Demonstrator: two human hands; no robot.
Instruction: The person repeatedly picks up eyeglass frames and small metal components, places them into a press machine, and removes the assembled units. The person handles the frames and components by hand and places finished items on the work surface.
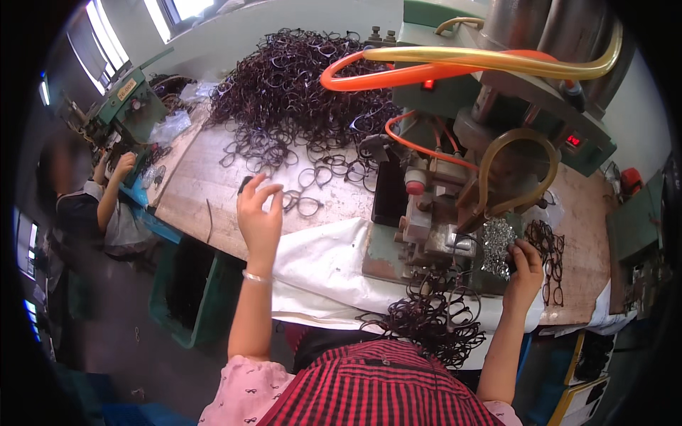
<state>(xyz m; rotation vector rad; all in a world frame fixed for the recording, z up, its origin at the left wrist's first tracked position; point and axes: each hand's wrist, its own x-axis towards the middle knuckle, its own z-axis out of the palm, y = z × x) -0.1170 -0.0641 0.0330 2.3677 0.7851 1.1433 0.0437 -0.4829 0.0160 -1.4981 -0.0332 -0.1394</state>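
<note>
My left hand (260, 217) is raised over the table with its fingers apart, next to a few loose dark eyeglass frames (309, 206). Something small and black shows at one of its fingertips; I cannot tell whether it is a cover or a held piece. At the right, my right hand (524, 273) has its fingers closed at the edge of a heap of tiny shiny metal parts (496, 245); whatever they pinch is hidden. Between the hands stands a press machine (433, 241) with a metal fixture. A tangle of dark eyeglass frames (433, 319) hangs at its front, by my lap.
A large pile of eyeglass frames (298, 85) covers the back of the table. More frames (547, 259) lie right of the metal parts. An orange hose (426, 77) loops from the press. White cloth (320, 263) drapes the front edge. A green bin (188, 291) and another person (106, 192) are at left.
</note>
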